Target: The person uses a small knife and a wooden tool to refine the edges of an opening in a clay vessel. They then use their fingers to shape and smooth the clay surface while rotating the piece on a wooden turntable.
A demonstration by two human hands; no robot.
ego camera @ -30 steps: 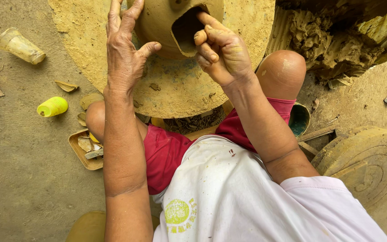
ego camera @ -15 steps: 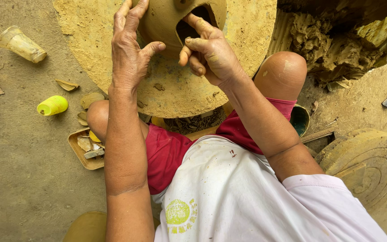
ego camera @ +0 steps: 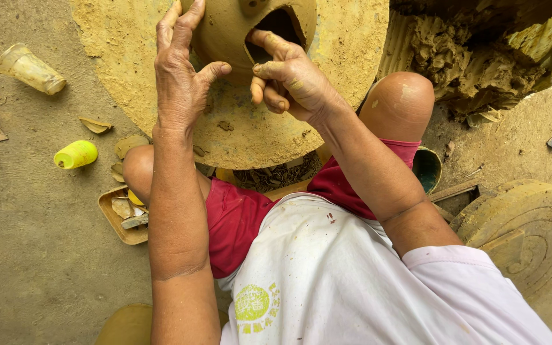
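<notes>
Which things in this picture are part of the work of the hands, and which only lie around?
In the work:
- round brown clay pot with a cut opening
- left hand, pressed on the pot's side
- right hand, fingers at the opening's edge
- round clay-coated wheel under the pot

Lying about:
- yellow plastic spool
- clear plastic cup, tipped over
- small tray of clay scraps
- heap of raw clay

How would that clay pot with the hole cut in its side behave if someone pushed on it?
The clay pot looks damp and unfired, so it would probably dent rather than crack. The cut opening likely weakens that wall. The left hand braces the side while the right hand works the edge, suggesting it gives easily.
</notes>
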